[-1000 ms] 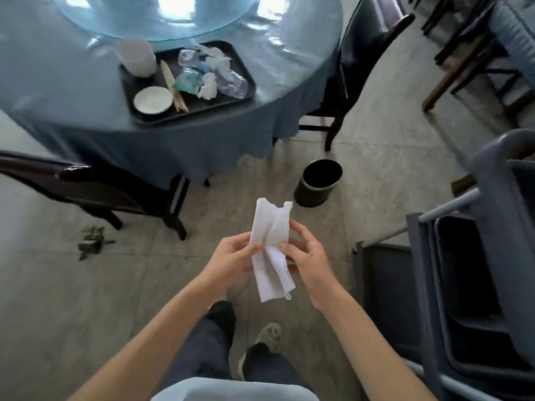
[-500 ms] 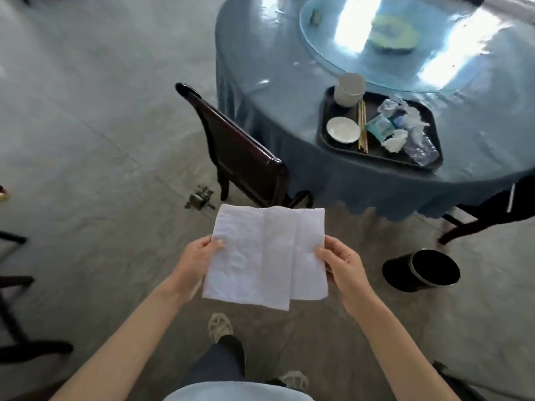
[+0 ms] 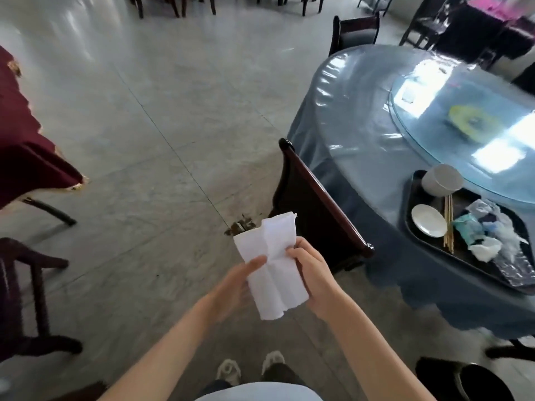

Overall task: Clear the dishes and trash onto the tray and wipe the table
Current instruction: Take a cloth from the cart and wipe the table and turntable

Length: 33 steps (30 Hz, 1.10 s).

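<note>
I stand on the floor beside the round table (image 3: 356, 146), which is covered in blue cloth under clear plastic. Both hands hold a white paper napkin (image 3: 270, 264) in front of me, folded lengthwise. My left hand (image 3: 234, 285) pinches its left edge with the thumb on top. My right hand (image 3: 311, 273) grips its right edge. On the table's near right edge sits a black tray (image 3: 474, 260) with a white bowl (image 3: 441, 180), a small white saucer (image 3: 428, 220), chopsticks (image 3: 448, 224) and crumpled wrappers and tissues (image 3: 492, 233).
A dark wooden chair (image 3: 315, 204) stands between me and the table. A black bin (image 3: 463, 380) is at the lower right. A maroon-clothed table (image 3: 26, 151) and another chair (image 3: 26, 299) are on the left. A glass turntable (image 3: 474, 125) tops the blue table.
The napkin, spread flat between my hands half a second ago, is now folded narrow again. My view has swung left, so the table and tray sit further right.
</note>
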Motion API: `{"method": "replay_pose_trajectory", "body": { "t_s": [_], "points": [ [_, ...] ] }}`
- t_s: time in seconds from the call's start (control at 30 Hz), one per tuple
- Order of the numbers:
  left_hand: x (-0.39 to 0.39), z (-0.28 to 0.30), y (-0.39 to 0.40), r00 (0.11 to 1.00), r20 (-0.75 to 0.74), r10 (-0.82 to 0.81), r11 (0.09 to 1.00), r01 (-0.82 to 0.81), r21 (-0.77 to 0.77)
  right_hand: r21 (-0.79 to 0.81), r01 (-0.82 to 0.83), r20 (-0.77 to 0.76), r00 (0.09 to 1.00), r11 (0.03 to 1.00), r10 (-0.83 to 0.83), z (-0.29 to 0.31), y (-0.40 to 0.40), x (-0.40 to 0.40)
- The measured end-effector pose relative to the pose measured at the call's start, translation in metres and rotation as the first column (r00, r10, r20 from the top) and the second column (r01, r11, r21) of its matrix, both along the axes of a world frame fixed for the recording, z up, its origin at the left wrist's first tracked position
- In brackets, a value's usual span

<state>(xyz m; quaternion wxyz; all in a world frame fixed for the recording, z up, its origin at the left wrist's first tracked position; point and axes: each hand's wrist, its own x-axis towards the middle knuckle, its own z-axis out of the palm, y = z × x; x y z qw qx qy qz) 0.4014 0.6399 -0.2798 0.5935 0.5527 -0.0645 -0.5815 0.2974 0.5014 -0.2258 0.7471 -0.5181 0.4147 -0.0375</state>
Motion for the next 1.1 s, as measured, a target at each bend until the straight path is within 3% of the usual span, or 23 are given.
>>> {"method": "replay_pose_trajectory", "body": {
  "t_s": [0.13,0.27,0.4,0.5,0.63,0.8,0.93,1.1],
  "points": [
    [0.042,-0.013,0.002,0.978,-0.042,0.206,0.978,-0.204,0.046,0.029,-0.066,0.007,0.998,0.997,0.065,0.005,-0.021,0.044],
    [0.102,-0.024,0.003,0.936,0.115,0.333,0.924,-0.348,0.159,-0.211,-0.112,-0.078,0.992,0.971,0.098,-0.001,-0.057,0.093],
    [0.188,-0.044,0.009,0.848,0.446,0.286,0.868,-0.426,0.254,-0.361,-0.19,-0.127,0.98,0.913,0.154,-0.022,-0.106,0.156],
    [0.254,-0.05,0.01,0.77,0.584,0.256,0.821,-0.492,0.289,-0.408,-0.213,-0.153,0.975,0.888,0.164,-0.042,-0.149,0.206],
    [0.345,-0.046,-0.009,0.736,0.642,0.216,0.762,-0.537,0.36,-0.433,-0.184,-0.115,0.982,0.883,0.148,-0.05,-0.199,0.272],
    [0.453,-0.013,-0.08,0.577,0.793,0.195,0.716,-0.637,0.287,-0.525,-0.076,-0.061,0.997,0.848,0.052,-0.05,-0.267,0.351],
    [0.523,0.009,-0.152,0.498,0.858,0.123,0.754,-0.609,0.245,-0.578,0.015,-0.078,0.994,0.816,-0.073,-0.05,-0.329,0.391],
    [0.604,0.005,-0.245,0.52,0.852,0.053,0.839,-0.486,0.244,-0.524,0.179,-0.107,0.956,0.833,-0.273,-0.057,-0.403,0.425]
  ]
}}
